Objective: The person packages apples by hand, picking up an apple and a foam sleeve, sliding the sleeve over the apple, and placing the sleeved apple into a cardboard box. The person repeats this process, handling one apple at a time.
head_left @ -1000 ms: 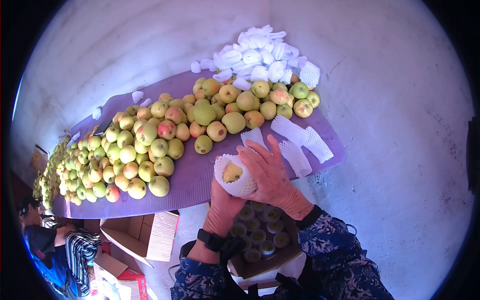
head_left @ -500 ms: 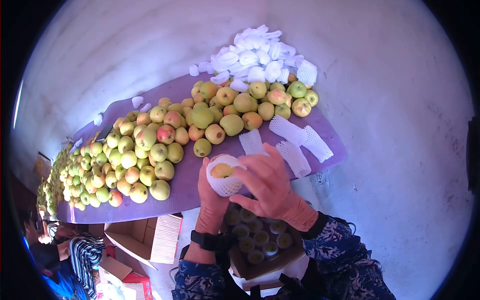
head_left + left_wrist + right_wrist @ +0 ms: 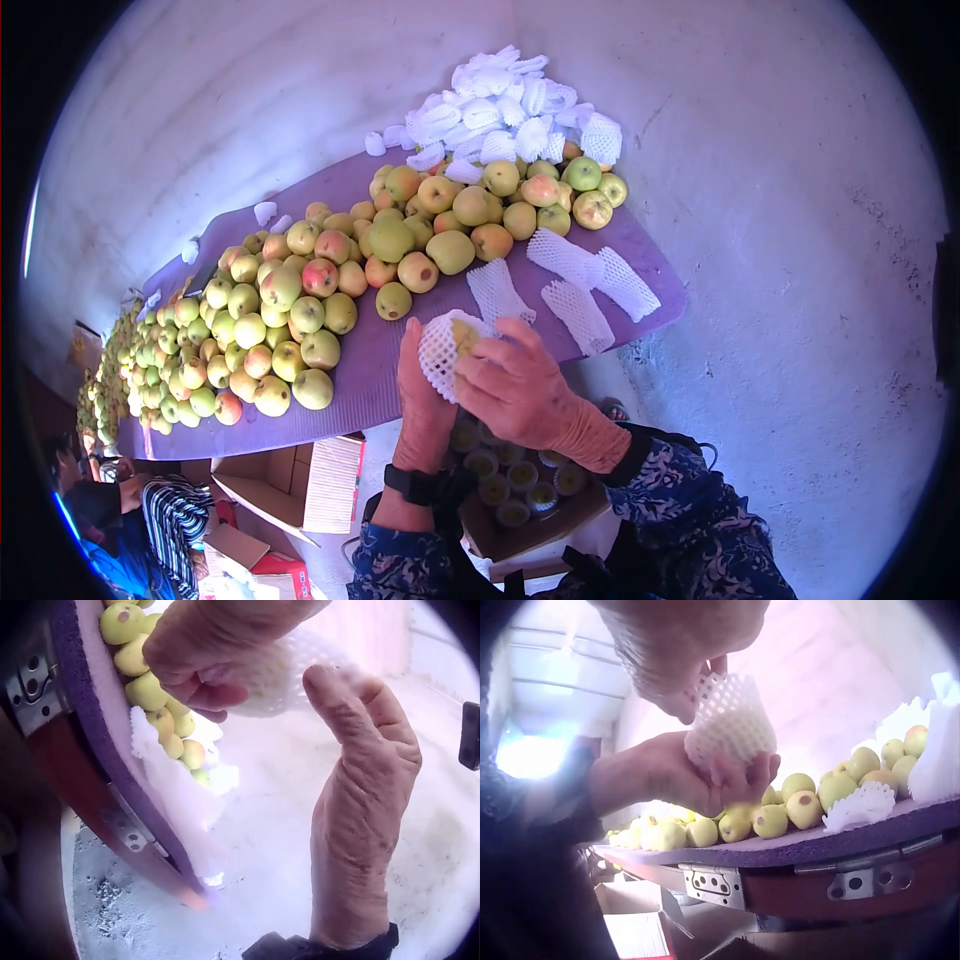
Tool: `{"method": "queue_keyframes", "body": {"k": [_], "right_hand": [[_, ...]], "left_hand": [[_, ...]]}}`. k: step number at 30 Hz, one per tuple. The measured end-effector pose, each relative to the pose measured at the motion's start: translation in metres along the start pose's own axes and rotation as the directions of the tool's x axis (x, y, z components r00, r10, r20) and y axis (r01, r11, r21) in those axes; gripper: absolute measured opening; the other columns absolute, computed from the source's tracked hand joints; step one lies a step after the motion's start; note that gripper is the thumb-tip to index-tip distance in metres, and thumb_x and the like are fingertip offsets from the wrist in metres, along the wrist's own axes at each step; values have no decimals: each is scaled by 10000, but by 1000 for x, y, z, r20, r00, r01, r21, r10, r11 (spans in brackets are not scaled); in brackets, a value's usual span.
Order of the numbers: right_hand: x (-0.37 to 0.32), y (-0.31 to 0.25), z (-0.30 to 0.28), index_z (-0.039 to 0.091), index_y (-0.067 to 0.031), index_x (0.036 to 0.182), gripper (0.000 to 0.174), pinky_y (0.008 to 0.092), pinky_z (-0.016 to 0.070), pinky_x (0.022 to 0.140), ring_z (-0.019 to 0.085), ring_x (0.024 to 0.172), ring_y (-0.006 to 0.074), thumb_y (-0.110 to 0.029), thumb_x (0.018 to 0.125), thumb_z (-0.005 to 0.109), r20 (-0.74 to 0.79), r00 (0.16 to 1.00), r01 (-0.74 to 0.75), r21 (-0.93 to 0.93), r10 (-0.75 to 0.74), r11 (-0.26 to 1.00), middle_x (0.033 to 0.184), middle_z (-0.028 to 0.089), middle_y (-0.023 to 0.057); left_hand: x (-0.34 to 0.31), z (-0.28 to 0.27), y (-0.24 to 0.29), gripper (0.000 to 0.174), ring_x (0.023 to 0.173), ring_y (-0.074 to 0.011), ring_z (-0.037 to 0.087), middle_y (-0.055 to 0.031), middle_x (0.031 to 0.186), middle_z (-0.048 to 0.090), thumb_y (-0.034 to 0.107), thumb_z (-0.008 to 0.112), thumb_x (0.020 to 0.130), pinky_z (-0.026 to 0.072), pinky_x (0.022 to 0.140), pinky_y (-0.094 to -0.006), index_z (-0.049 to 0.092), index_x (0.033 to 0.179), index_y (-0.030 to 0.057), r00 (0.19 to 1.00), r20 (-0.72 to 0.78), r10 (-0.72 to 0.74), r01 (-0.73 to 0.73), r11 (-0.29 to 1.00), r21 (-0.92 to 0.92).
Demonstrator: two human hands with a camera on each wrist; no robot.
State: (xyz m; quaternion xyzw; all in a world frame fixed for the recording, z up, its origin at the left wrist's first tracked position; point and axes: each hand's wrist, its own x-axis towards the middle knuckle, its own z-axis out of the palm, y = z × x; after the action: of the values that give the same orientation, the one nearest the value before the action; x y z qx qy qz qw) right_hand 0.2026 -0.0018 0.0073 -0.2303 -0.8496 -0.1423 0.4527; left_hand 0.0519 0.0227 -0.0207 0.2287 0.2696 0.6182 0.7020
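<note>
A yellow-green apple (image 3: 464,336) sits inside a white foam net (image 3: 437,352), over the near edge of the table. My left hand (image 3: 424,410) cups the netted apple from the left and below. In the right wrist view its fingers curl round the lower part of the net (image 3: 731,727). My right hand (image 3: 535,395) comes from the right, its curled fingers pinching the net's rim beside the bare part of the apple. Both hands frame the net (image 3: 270,679) in the left wrist view.
A heap of loose apples (image 3: 390,238) covers much of the purple tabletop (image 3: 365,400). Several flat foam nets (image 3: 578,318) lie at the right, with a pile of nets (image 3: 500,105) behind. Below stands a box of netted apples (image 3: 515,485). An open carton (image 3: 285,480) and another person (image 3: 120,510) are lower left.
The netted apple has tilted in my left hand, showing more of the net's side. My right hand moved off the net, fingers spread, then closed on its rim again.
</note>
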Motion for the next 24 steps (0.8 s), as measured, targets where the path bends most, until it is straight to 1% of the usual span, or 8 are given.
{"method": "queue_keyframes", "body": {"k": [4,6,9,12,16,19,22,24], "right_hand": [[-6,-4,6,639,-18,936,268,429,463,920,595,923,257,-65,672,628,74,997,-36,240,19,970,1041,588,88],[-7,0,6,646,-3,941,279,397,502,875,623,925,271,-45,666,651,124,991,-81,342,40,936,1120,594,121],[-9,1,5,644,4,1003,323,364,549,766,642,903,287,-27,682,646,200,969,-204,336,142,919,1186,577,142],[-9,2,10,638,-42,1088,386,354,563,704,660,859,303,-8,703,640,178,964,-251,341,200,906,1254,547,145],[-10,1,12,624,-100,1146,428,346,571,652,668,829,310,-11,729,651,221,958,-250,336,182,908,1305,511,139],[-8,0,13,612,-106,1150,428,347,574,650,666,833,314,-44,732,681,239,953,-258,307,189,916,1295,508,139],[-6,-2,11,585,-111,1174,467,353,573,653,664,861,319,-94,725,713,254,939,-294,248,231,923,1292,499,142],[-6,0,11,556,-119,1207,522,362,571,654,662,893,322,-135,717,736,261,931,-317,226,257,921,1302,485,146]], "left_hand": [[0,-5,2,441,859,-204,625,-89,950,635,424,353,1017,511,790,-335,581,1040,46,998,26,-59,60,998,-34],[-3,-4,1,433,860,-203,623,-92,961,630,425,386,1008,510,788,-334,570,1071,38,1000,12,27,-28,995,99],[-12,13,1,413,849,-195,619,-87,957,617,410,408,1006,510,774,-324,551,1089,31,983,-95,160,-138,969,203],[-15,8,1,371,842,-181,611,-84,967,601,367,431,1006,514,760,-316,529,1110,25,978,-61,199,-184,963,198],[-7,-8,-9,433,770,-176,611,-66,871,618,425,412,994,498,703,-310,603,950,39,957,-130,261,-193,902,385],[-5,-11,-10,423,754,-157,591,-50,848,600,426,415,996,487,688,-298,600,938,51,985,-148,89,-60,981,187],[-11,-1,-14,424,755,-161,600,-51,854,606,430,413,997,493,690,-291,603,950,53,970,-160,181,-129,948,291],[-8,-2,-16,424,772,-165,610,-55,874,612,435,417,996,502,700,-289,604,976,54,984,-137,112,-83,975,204]]}}
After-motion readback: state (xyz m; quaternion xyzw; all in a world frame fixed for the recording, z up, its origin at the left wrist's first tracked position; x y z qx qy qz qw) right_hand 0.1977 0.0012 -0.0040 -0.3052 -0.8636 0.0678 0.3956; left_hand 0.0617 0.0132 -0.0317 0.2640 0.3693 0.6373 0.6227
